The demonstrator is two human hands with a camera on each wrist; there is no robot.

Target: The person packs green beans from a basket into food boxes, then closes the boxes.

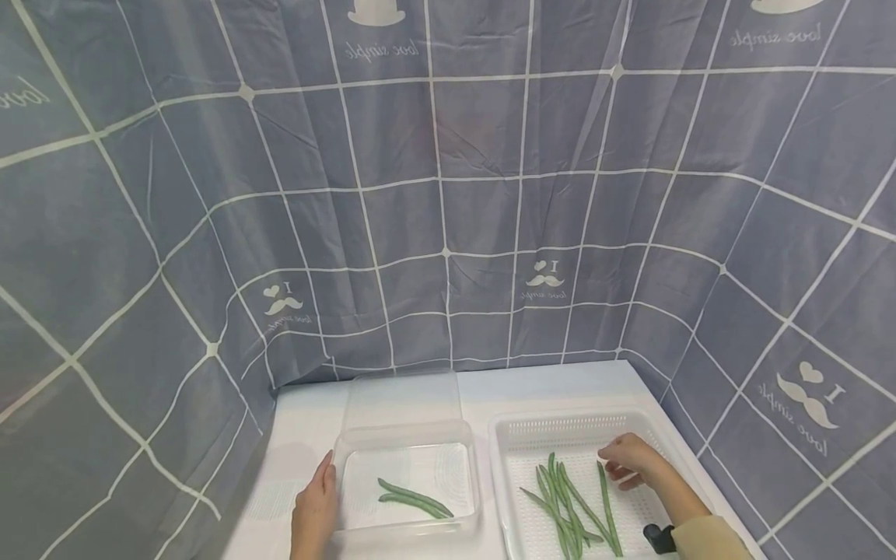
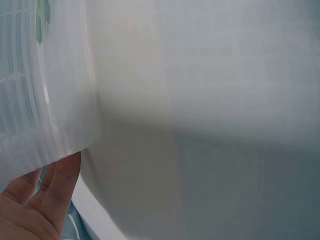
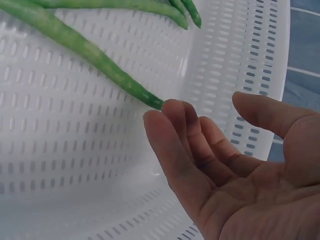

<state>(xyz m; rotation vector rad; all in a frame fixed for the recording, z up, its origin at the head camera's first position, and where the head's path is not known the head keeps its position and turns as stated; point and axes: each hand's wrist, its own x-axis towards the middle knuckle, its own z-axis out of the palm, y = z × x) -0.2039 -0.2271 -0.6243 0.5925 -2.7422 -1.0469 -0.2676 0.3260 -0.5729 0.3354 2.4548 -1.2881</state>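
My left hand (image 1: 313, 507) rests along the left side of a clear plastic box (image 1: 341, 451). In the left wrist view its fairly straight fingers (image 2: 62, 182) reach the box's lower corner. A pair of green beans (image 1: 413, 500) lies inside that box. Over the white perforated basket (image 1: 498, 467) is my right hand (image 1: 633, 459). Its fingertips (image 3: 172, 107) are right at the tip of a green bean (image 1: 606, 502), with the thumb held apart from them. Several more green beans (image 1: 560, 505) lie in a loose bunch to the left of it in the basket.
A clear flat lid (image 1: 402, 397) lies behind the plastic box on the white table (image 1: 553, 381). Grey checked cloth (image 1: 483, 218) hangs at the back and both sides. The basket stands to the right of the box, with a narrow gap between their rims.
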